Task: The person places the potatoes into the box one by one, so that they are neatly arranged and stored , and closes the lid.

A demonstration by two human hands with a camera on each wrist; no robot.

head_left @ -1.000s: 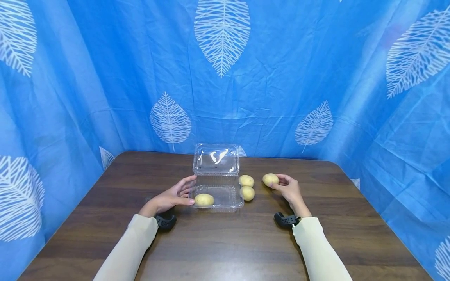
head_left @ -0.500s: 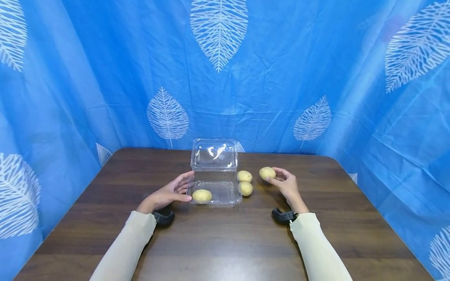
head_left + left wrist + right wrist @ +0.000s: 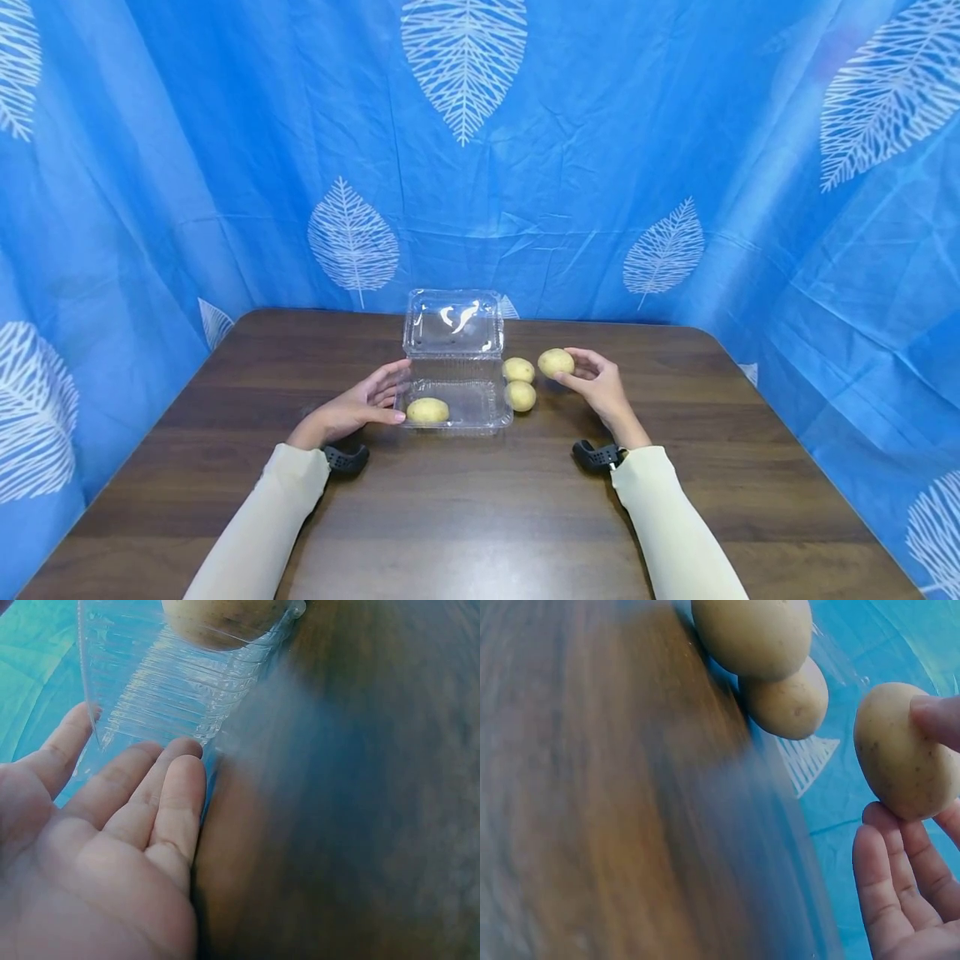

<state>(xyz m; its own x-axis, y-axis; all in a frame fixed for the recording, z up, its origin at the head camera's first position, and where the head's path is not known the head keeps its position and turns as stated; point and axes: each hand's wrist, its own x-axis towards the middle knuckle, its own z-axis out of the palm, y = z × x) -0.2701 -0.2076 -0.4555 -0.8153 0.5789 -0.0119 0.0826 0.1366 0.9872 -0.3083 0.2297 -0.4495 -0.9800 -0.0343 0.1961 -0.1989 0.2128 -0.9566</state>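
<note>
In the head view my left hand (image 3: 352,410) is at the left side of a clear plastic clamshell box (image 3: 480,408), thumb at its front left corner. The left wrist view shows fairly straight fingers (image 3: 180,799) against the ribbed wall. One potato (image 3: 427,410) lies in the box's front left part, and the lid (image 3: 453,323) stands raised at the back. My right hand (image 3: 602,390) holds another potato (image 3: 900,750) between thumb and fingers, right of the box. Two more potatoes, a rear one (image 3: 518,370) and a front one (image 3: 521,397), sit beside the box's right wall.
The dark wooden table (image 3: 480,508) reaches back to a blue curtain (image 3: 562,167) with white leaf prints. A black band (image 3: 347,460) is on the left wrist, another band (image 3: 596,457) on the right.
My right hand has moved left with its potato, closer to the two beside the box. The left hand stays at the box. The head view has tilted up slightly.
</note>
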